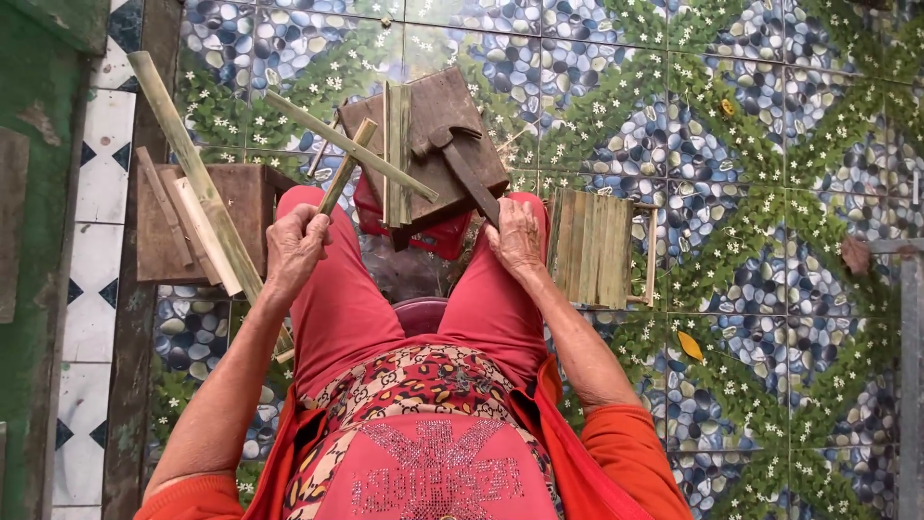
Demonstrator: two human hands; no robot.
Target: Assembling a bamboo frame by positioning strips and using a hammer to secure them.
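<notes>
I am gripping a thin, pale green split bamboo strip (344, 171) in my left hand (294, 241); it is tilting up and away from my knee, its far end lying against a second long bamboo slat (351, 146) that is slanting across the dark wooden chopping block (452, 116). I am resting my right hand (517, 234) on the wooden handle of a dark steel cleaver (462, 159), whose blade is lying flat on that block.
</notes>
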